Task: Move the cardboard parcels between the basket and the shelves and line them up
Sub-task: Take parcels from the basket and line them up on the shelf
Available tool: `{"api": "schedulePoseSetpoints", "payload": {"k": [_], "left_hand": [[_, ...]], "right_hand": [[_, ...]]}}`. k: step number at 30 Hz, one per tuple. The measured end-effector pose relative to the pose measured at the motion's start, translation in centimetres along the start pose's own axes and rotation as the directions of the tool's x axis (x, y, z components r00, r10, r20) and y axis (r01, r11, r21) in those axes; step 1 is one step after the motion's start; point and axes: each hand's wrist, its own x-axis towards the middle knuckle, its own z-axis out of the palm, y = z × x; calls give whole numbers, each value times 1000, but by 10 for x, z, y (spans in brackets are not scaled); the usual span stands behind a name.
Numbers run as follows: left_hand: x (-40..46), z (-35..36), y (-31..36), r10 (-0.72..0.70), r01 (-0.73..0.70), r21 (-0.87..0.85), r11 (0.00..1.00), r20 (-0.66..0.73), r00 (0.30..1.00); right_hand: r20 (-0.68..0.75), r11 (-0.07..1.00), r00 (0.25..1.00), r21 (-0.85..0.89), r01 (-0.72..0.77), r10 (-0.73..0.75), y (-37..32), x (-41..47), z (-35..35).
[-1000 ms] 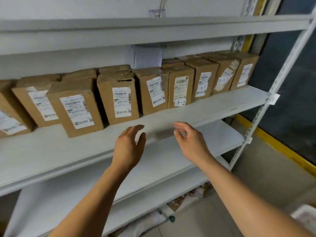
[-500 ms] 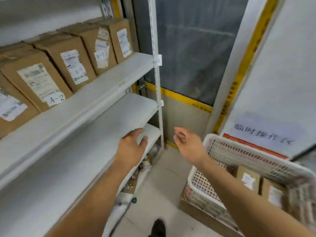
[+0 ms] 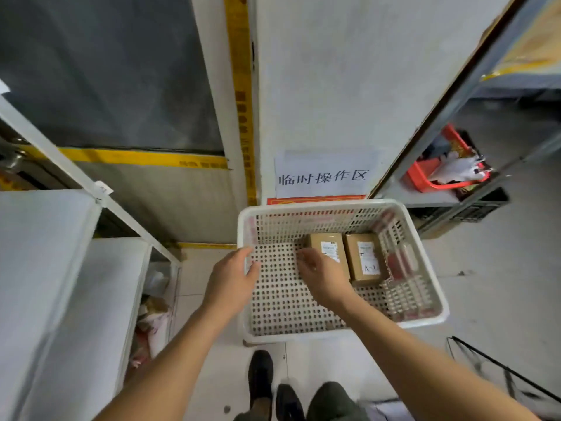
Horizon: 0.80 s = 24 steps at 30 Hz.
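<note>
Where the white perforated plastic basket (image 3: 340,208) sits on the floor, two rectangular cardboard parcels (image 3: 362,258) with printed labels lie flat side by side at its far right. Left hand (image 3: 232,279) hovers over the left rim, fingers relaxed. Right hand (image 3: 321,275), fingers loosely curled, reaches the nearer parcel (image 3: 326,243); actual grip cannot be determined. Smooth white shelves (image 3: 45,268) stand left.

A parcel storeroom or small warehouse. White metal shelves (image 3: 45,268) line the aisle, yellow tape (image 3: 142,158) marks the wall, and a paper sign (image 3: 324,174) hangs above a basket (image 3: 334,208) holding labelled cardboard parcels (image 3: 362,256).
</note>
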Motion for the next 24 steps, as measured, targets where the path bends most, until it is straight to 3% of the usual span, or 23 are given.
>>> {"api": "schedulePoseSetpoints", "payload": {"k": [6, 14, 24], "left_hand": [[64, 93, 10, 3, 4, -27, 1000, 252, 968], [135, 225, -3, -90, 113, -45, 993, 349, 933], [215, 368, -40, -242, 255, 28, 967, 422, 874]], "right_hand": [[-11, 977, 977, 20, -213, 214, 88, 43, -11], [1, 937, 937, -3, -350, 350, 195, 121, -4], [22, 923, 926, -95, -372, 376, 305, 224, 44]]}}
